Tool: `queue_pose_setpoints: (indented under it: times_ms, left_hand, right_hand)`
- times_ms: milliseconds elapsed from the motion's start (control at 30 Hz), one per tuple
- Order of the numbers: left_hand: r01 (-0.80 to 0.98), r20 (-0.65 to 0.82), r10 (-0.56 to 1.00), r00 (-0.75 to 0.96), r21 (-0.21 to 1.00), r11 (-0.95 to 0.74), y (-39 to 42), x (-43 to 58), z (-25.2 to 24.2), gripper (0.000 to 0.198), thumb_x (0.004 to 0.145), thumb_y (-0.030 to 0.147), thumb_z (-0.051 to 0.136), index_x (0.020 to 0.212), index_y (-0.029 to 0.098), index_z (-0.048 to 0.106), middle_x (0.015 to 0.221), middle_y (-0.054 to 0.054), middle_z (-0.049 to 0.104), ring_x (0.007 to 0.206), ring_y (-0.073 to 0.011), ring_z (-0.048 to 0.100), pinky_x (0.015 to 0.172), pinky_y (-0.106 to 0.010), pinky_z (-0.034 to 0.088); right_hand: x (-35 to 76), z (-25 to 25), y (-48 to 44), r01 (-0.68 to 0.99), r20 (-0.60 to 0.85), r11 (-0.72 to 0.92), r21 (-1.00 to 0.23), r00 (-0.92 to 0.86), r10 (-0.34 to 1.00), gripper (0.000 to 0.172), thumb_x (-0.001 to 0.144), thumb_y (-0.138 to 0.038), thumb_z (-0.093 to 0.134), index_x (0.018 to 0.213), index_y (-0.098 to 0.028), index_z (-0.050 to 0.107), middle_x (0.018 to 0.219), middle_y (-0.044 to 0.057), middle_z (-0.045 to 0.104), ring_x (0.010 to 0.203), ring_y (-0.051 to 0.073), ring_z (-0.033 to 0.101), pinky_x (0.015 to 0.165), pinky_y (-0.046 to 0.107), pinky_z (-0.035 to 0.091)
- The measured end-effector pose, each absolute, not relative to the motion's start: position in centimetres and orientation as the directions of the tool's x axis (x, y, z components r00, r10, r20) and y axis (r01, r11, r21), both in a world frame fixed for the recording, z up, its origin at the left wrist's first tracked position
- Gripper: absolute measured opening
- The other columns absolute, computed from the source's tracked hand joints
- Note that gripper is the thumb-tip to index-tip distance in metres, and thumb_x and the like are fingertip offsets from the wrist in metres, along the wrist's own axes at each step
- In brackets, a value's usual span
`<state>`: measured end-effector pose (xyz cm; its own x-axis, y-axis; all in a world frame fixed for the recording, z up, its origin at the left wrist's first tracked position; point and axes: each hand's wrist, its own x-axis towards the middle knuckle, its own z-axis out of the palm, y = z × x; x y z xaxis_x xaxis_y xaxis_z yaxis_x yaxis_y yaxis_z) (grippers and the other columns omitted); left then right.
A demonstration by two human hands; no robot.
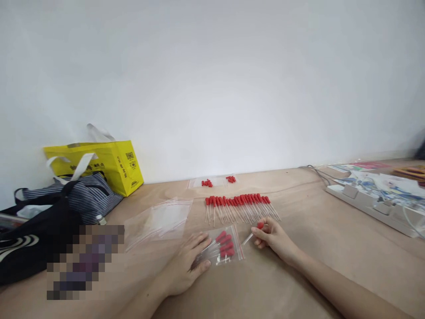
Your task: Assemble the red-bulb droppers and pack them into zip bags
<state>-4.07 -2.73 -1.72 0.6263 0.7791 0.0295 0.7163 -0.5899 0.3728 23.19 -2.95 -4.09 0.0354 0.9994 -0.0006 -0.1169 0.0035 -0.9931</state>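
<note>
A small clear bag (237, 241) is laid flat on the bench (265, 297), its red-lined mouth turned rightward; several droppers (227, 244) are contained in it. Its left end is covered by the left hand (186, 261), whose fingers and thumb are spread apart, probably so that the bag is kept from sliding. To the right of the small clear bag, a single dropper (248, 239) is pinched by its red bulb between thumb and fingers of the right hand (275, 238); the tube is thus left free, its tip just beside the bag's mouth. Whether they touch cannot be told. Beyond the small clear bag, a row of droppers (244, 200) is laid side by side, bulbs outward, apparently for easy picking. To its left, flat clear bags (174, 216) are overlapped, seemingly kept within reach.
</note>
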Motion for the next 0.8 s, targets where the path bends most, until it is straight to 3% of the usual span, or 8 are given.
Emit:
queue_pose_setpoints:
  times_ms: [200, 333, 567, 667, 800]
  left_hand:
    - [0.706, 0.056, 0.783, 0.62, 0.397, -0.587, -2.8, -4.0, -1.8, 0.049, 0.083, 0.042, 0.044, 0.129, 0.03, 0.033, 0.138, -0.002, 0.031, 0.126, -0.0258, 0.025, 0.101, -0.048, 0.022]
    - [0.73, 0.025, 0.792, 0.611, 0.371, -0.575, -2.8, -3.8, -1.5, 0.05, 0.083, 0.043, 0.043, 0.13, 0.028, 0.033, 0.138, -0.003, 0.03, 0.126, -0.0255, 0.024, 0.102, -0.047, 0.022]
    - [0.749, 0.01, 0.798, 0.602, 0.34, -0.569, -2.8, -3.8, -1.6, 0.05, 0.084, 0.045, 0.04, 0.13, 0.028, 0.032, 0.138, -0.003, 0.029, 0.126, -0.0249, 0.024, 0.102, -0.046, 0.023]
    - [0.74, 0.035, 0.796, 0.604, 0.347, -0.577, -2.7, -3.9, -1.8, 0.05, 0.083, 0.046, 0.041, 0.13, 0.03, 0.033, 0.138, -0.003, 0.031, 0.126, -0.0252, 0.025, 0.101, -0.046, 0.024]
    - [0.733, 0.037, 0.793, 0.608, 0.357, -0.579, -2.7, -3.8, -1.7, 0.049, 0.083, 0.043, 0.043, 0.129, 0.03, 0.033, 0.137, -0.002, 0.031, 0.126, -0.0248, 0.025, 0.102, -0.045, 0.023]
  right_hand:
    - [23.0, -4.7, -3.1, -0.005, 0.057, 0.057, -0.998, 0.043, 0.997, 0.044, 0.054, -0.051, 0.067, 0.065, -0.02, 0.037, 0.045, -0.01, 0.043, 0.03, 0.004, 0.036, 0.03, 0.018, 0.026]
    - [23.0, -4.8, -2.9, -0.071, 0.065, 0.072, -0.995, 0.098, 0.993, 0.045, 0.054, -0.051, 0.068, 0.063, -0.02, 0.037, 0.049, -0.009, 0.046, 0.037, 0.006, 0.044, 0.037, 0.019, 0.034]
    - [22.6, -4.1, -3.6, -0.133, -0.041, -0.07, -0.989, -0.213, 0.976, 0.041, 0.063, -0.053, 0.062, 0.074, -0.015, 0.049, 0.071, 0.003, 0.061, 0.054, 0.009, 0.056, 0.054, 0.023, 0.045]
    - [22.4, -3.9, -3.7, -0.122, -0.01, -0.041, -0.992, -0.247, 0.969, 0.043, 0.063, -0.053, 0.061, 0.084, -0.018, 0.047, 0.07, -0.002, 0.059, 0.045, 0.007, 0.052, 0.045, 0.02, 0.041]
    - [22.1, -4.2, -3.4, -0.022, 0.014, 0.008, -1.0, -0.308, 0.951, 0.04, 0.063, -0.052, 0.061, 0.08, -0.02, 0.044, 0.062, -0.008, 0.054, 0.029, 0.001, 0.036, 0.03, 0.015, 0.024]
